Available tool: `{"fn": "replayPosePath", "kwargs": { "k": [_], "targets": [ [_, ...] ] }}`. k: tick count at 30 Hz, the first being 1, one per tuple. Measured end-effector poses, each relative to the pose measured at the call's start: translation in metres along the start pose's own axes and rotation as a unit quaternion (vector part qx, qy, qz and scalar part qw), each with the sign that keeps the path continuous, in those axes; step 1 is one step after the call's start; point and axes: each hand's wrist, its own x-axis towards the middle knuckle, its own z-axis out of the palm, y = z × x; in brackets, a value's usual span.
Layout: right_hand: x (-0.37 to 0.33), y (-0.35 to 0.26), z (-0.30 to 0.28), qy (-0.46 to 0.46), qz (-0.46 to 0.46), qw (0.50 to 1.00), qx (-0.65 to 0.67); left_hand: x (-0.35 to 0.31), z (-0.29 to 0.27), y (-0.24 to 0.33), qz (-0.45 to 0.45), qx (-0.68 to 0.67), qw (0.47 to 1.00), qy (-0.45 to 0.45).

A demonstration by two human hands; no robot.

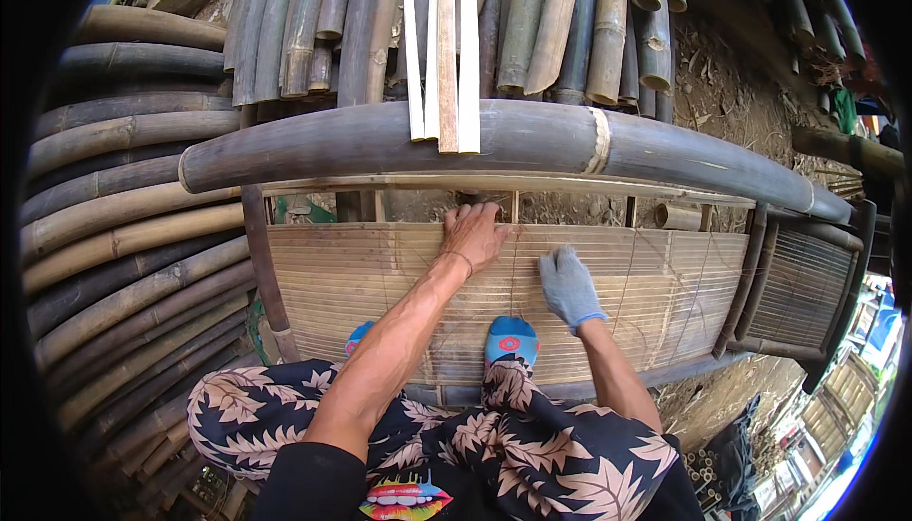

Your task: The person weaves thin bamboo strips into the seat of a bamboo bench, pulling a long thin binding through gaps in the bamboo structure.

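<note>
A mat of thin bamboo slats (328, 279), tied across by dark cords, lies on a low bamboo frame. My bare left hand (472, 238) is at the mat's far edge, near the middle, its fingers curled over that edge. To its right and a little nearer, my right hand (572, 286), in a grey glove, is closed just over the slats; what it may hold is hidden. My foot in a blue sock (512, 338) rests on the mat between my arms, and part of the other foot shows behind my left forearm.
A thick dark bamboo pole (380, 141) spans the far side, with several pale strips (447, 65) leaning on it. Bamboo poles lie stacked at the left (133, 236) and beyond (532, 27). At the right stands another slatted piece (807, 284). Bare soil (741, 56) shows at upper right.
</note>
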Motion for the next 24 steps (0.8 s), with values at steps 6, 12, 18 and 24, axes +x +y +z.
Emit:
{"fn": "replayPosePath", "kwargs": {
  "k": [6,12,18,24],
  "targets": [
    [-0.007,-0.032,-0.131,-0.115,0.153,0.923,0.335,0.0,-0.011,0.003,-0.011,0.022,0.997,-0.067],
    [0.016,-0.045,-0.059,0.158,0.034,0.982,-0.093,0.007,-0.012,0.004,-0.001,0.034,0.995,-0.096],
    [0.036,-0.047,-0.008,0.171,0.078,0.977,-0.104,0.009,-0.016,0.005,-0.01,0.019,0.992,-0.128],
    [0.02,-0.044,-0.094,-0.266,0.246,0.87,0.335,0.011,-0.01,-0.004,-0.008,0.018,0.991,-0.135]
  ]
}}
